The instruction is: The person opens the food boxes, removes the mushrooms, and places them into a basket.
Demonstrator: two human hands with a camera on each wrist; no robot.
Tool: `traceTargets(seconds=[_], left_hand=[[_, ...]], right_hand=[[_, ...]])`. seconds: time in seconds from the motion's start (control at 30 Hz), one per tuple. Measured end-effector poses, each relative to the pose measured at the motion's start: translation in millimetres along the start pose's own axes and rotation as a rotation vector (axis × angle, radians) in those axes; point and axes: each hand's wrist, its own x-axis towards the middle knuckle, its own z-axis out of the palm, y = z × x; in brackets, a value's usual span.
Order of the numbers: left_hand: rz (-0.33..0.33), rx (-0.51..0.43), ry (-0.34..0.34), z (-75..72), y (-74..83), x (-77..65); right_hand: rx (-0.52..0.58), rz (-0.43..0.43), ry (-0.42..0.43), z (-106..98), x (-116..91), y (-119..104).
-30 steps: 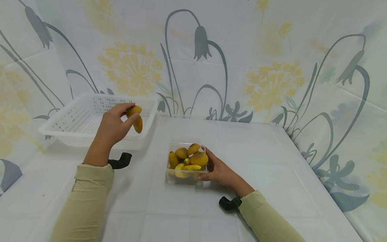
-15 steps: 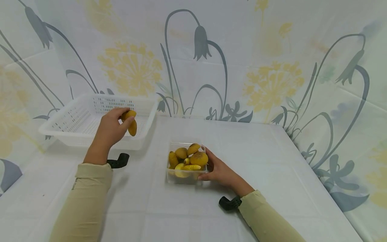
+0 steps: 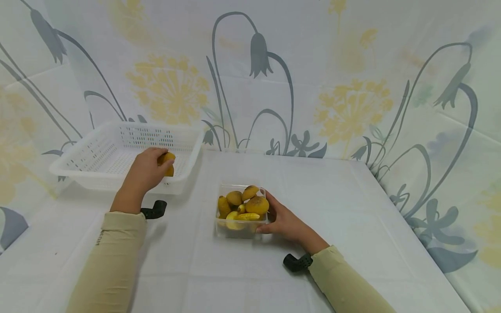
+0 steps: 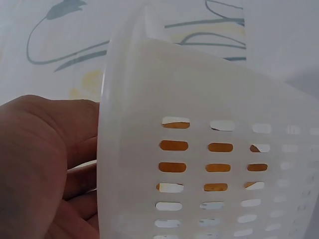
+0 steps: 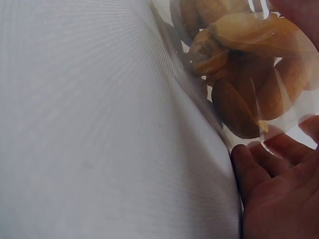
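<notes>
In the head view my left hand [image 3: 145, 170] pinches a yellow-orange fruit-like piece [image 3: 167, 163] between thumb and fingers, inside the right end of a white slotted basket [image 3: 195, 152]. Whether it is one piece or two I cannot tell. Through the basket's slots, the left wrist view shows the orange piece [image 4: 172, 167] behind the wall. My right hand [image 3: 287, 224] grips the right side of a clear plastic box [image 3: 235, 234]. Several yellow fruit-like pieces [image 3: 256, 204] fill this box, some round, some long like bananas. Part of the basket's inside is hidden by my left hand.
A white cloth [image 3: 235, 278] covers the table. Behind it stands a flower-printed backdrop [image 3: 274, 78], which also runs along the right edge. Each wrist wears a black device [image 3: 154, 210].
My left hand has come down and a little to the left, lowering the yellow-orange piece into the basket's right end. The right hand and the clear box have stayed put.
</notes>
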Motion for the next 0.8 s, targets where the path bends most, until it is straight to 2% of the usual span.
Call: traceTargets(seconds=[0.4, 0.57, 0.8], left_hand=[[-0.011, 0.050, -0.074, 5.8, -6.3, 2.2], [-0.008, 0.082, -0.069, 5.3, -3.8, 2.7], [0.005, 0.070, -0.068, 4.3, 3.8, 2.0]], right_hand=[[0.000, -0.006, -0.007, 0.2, 0.3, 1.0], [-0.011, -0.015, -0.005, -0.1, 0.1, 0.5], [-0.015, -0.007, -0.002, -0.5, 1.1, 1.6]])
